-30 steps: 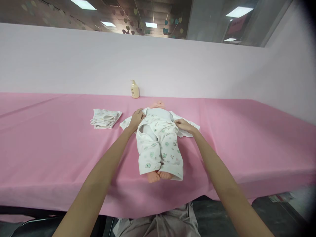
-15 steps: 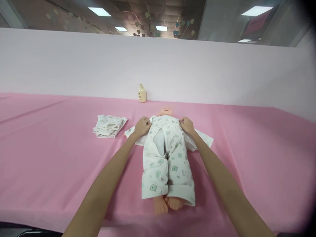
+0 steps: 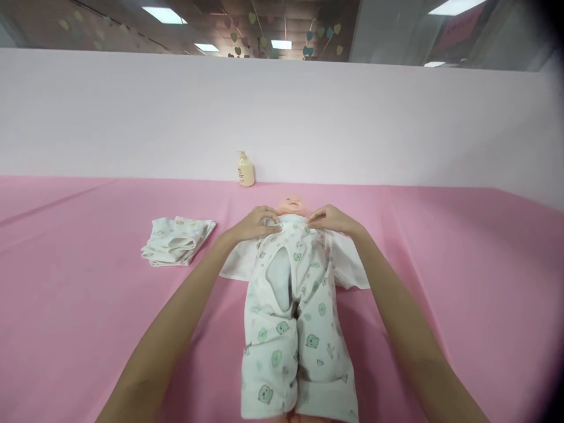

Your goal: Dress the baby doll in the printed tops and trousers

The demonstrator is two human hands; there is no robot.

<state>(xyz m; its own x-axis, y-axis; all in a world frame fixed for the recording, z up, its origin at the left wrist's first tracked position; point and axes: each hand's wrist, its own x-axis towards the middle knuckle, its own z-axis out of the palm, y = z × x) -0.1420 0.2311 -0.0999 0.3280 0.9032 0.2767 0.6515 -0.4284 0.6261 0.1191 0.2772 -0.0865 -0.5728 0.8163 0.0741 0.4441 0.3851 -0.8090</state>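
A baby doll lies on its back, head toward the wall, in a white top with spread sleeves. White split-crotch baby pants with green bear prints cover its legs and reach up over its belly. My left hand pinches the waistband on its left side, thumb below and fingers above. On the opposite side my right hand has its fingertips closed on the same waistband. A whitish layer shows through the crotch opening. The feet are mostly cut off by the lower frame edge.
A folded stack of printed white cloth lies to the left. A cream pump bottle stands at the back against the white wall. Pink sheeting covers the wide table.
Both hands have shifted inward along the waistband, from fists at its sides to fingertip grips nearer the middle. The view has moved closer, so the doll sits lower in frame.
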